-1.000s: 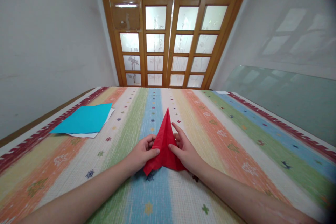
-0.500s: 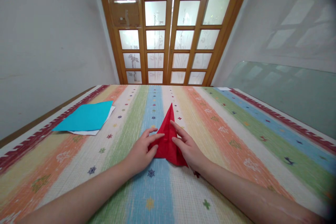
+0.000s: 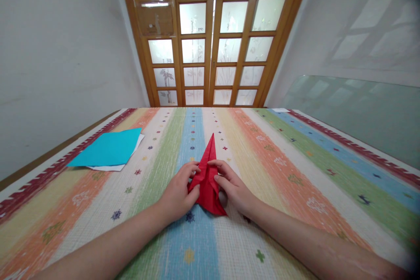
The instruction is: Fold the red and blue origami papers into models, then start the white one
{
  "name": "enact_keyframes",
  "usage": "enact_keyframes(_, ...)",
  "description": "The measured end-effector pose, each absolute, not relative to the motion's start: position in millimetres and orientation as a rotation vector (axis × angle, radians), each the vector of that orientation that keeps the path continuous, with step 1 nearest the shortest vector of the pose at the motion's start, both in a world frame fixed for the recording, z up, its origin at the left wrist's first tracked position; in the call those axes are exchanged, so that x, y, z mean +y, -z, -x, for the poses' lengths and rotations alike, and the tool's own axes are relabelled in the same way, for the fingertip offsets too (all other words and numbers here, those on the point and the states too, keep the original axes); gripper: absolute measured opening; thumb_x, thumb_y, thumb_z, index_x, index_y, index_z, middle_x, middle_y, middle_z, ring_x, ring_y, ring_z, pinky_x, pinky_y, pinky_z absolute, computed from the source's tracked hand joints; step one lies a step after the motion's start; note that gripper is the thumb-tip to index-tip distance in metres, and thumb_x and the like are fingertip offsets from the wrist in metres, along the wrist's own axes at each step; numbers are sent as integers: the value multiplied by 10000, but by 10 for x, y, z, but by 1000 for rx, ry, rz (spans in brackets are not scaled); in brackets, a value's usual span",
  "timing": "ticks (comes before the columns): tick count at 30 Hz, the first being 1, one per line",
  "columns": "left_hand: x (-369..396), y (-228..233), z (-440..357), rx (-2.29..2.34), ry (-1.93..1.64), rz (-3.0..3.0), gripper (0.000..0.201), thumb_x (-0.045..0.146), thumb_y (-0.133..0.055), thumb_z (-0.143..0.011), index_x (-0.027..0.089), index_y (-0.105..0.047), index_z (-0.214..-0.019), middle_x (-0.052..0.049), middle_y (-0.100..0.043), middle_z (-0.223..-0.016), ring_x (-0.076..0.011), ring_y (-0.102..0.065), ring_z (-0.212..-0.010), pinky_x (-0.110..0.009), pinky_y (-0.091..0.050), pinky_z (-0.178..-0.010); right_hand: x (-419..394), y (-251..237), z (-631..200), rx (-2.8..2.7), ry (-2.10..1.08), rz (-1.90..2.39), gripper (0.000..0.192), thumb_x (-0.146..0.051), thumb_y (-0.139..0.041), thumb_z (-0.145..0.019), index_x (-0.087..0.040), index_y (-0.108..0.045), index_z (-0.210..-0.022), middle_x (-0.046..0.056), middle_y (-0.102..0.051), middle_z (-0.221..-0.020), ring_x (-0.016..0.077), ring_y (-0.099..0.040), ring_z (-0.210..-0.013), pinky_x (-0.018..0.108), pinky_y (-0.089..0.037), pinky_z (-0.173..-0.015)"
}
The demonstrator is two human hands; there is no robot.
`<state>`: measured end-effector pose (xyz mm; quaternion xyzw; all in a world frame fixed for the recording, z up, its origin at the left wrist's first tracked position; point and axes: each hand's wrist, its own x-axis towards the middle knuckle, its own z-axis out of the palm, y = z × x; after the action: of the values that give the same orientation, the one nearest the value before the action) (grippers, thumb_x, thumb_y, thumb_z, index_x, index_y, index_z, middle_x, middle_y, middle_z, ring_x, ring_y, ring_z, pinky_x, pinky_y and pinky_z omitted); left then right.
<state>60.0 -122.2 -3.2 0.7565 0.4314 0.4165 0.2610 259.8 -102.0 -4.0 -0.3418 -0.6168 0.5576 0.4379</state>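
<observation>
"Where's the pointed, folded red paper [image 3: 207, 190]?"
"About midway between the left and right edges of the cloth-covered table [image 3: 259, 192], tip toward the far edge."
"And the hands?"
"The left hand [image 3: 180, 190] pinches its left side, the right hand [image 3: 235, 187] its right. A flat turquoise paper sheet [image 3: 106, 148] lies near the left edge."
</observation>
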Motion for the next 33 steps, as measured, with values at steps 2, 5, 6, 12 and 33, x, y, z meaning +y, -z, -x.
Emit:
enact_keyframes(2, -1232, 24, -603, 1162, -1156, -1974, 317, 109, -535, -863, 225, -544, -1157, -110, -565, -1324, -233, -603, -1078, -376, -461, -959, -1028, 27, -2598, -1532, -1410, 851, 310, -259, -496, -897, -273, -530, -1205, 37, -611, -1039, 182, -571, -805, 329, -487, -729)
enact_keyframes(5, -1233, 21, -605, 1148, -1157, -1847, 303, 159, -512, -908, 220, -539, -1203, -95, -642, -1169, -219, -630, -977, -350, -480, -894, -1027, 22, -2602, -1539, -1423, 825, 311, -251, -496, -893, -275, -519, -1202, 31, -604, -1005, 186, -565, -813, 324, -476, -714)
enact_keyframes(6, -1225, 23, -604, 1131, -1165, -1797, 304, 182, -508, -922, 219, -537, -1222, -94, -652, -1153, -218, -634, -972, -347, -482, -890, -1025, 23, -2602, -1539, -1428, 812, 315, -248, -496, -890, -277, -516, -1203, 33, -605, -1008, 192, -568, -832, 327, -475, -718)
enact_keyframes(12, -1081, 66, -557, 1066, -1207, -1370, 377, 392, -585, -913, 203, -550, -1237, -75, -703, -1001, -213, -666, -840, -326, -517, -760, -1023, 35, -2614, -1548, -1464, 799, 349, -225, -476, -876, -263, -502, -1222, 29, -596, -962, 191, -547, -782, 331, -444, -697)
enact_keyframes(33, -926, 141, -436, 1208, -1274, -1512, 257, 218, -631, -791, 201, -572, -1040, -25, -650, -960, -130, -594, -708, -247, -450, -682, -920, 126, -2625, -1543, -1329, 821, 289, -429, -650, -885, -242, -431, -909, -20, -496, -837, 148, -476, -722, 279, -391, -640)
